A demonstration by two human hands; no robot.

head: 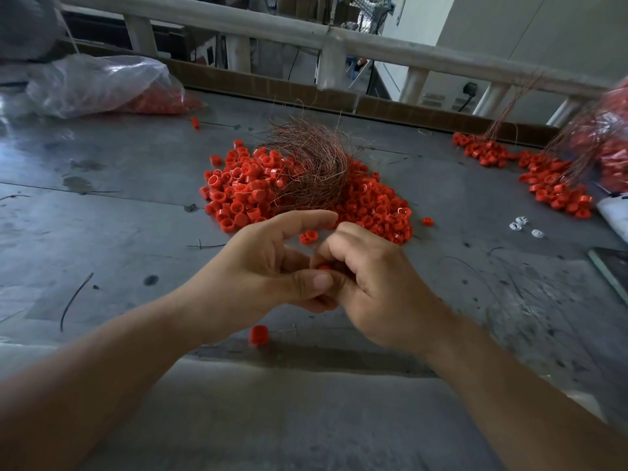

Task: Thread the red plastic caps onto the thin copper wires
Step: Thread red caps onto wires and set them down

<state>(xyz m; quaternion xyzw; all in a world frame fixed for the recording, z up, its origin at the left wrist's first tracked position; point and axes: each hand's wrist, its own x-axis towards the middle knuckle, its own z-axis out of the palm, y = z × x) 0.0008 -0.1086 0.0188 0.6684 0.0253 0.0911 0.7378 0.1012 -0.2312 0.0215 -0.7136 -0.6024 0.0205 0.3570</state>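
Left hand (268, 266) and right hand (373, 283) pinch one red cap (324, 266) between them. Beyond lie one cap pile (373, 205), one wire bundle (309, 164).

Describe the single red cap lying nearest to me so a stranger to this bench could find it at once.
Start at the big heap of red caps on the grey table. Come toward the person, past the left hand, to the near edge. One red cap lies there alone, touching no other cap.
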